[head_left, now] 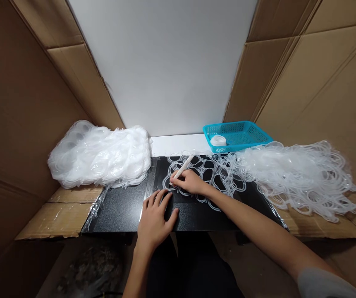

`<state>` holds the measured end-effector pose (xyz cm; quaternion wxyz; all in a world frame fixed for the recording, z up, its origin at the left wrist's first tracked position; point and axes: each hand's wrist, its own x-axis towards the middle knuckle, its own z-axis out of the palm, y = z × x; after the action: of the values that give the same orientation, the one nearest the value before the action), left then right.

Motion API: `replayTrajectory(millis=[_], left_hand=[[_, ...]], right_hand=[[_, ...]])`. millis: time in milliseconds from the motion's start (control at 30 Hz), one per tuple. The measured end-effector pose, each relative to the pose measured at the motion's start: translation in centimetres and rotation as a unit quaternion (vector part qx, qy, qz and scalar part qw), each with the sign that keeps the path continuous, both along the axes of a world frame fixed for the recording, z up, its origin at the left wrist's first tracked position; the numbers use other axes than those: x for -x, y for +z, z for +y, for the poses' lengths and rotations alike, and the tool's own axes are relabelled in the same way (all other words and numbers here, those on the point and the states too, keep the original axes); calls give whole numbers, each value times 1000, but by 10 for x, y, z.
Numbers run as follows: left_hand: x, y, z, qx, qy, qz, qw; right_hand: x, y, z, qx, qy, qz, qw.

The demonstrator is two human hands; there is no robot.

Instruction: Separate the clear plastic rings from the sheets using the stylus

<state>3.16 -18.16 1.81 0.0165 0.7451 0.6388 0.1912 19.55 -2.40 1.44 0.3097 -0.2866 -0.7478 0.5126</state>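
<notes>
My right hand (187, 181) is closed round a white pen-like tool (182, 169), its lower tip down among clear plastic rings (209, 171) spread over the black work surface (118, 211). My left hand (157, 213) lies on the black surface just left of and nearer than the rings, fingers spread, with nothing held. The loose rings run rightward into a large tangled heap of clear rings (308, 174). A thick pile of whitish clear rings (103, 153) sits at the left.
A turquoise basket (244, 145) holding a white roll-like bundle (218, 140) stands at the back right. Cardboard walls (326, 82) rise on both sides, a white panel (165, 66) behind. Cardboard flaps (56, 213) flank the black surface.
</notes>
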Motion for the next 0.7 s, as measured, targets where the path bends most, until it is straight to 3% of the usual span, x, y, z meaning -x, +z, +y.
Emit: replayTrajectory(millis=[133, 433, 600, 700], left_hand=[[0, -1, 0, 6, 2, 2, 1000], [1, 2, -2, 5, -15, 15, 1000], [-6, 3, 2, 5, 1, 7, 1000], [-13, 3, 5, 5, 7, -8, 1000]], right_hand=[[0, 1, 0, 10, 2, -2, 1000], [-2, 1, -1, -127, 9, -77, 989], [-6, 1, 2, -215, 106, -76, 968], [-6, 1, 4, -300, 120, -107, 940]])
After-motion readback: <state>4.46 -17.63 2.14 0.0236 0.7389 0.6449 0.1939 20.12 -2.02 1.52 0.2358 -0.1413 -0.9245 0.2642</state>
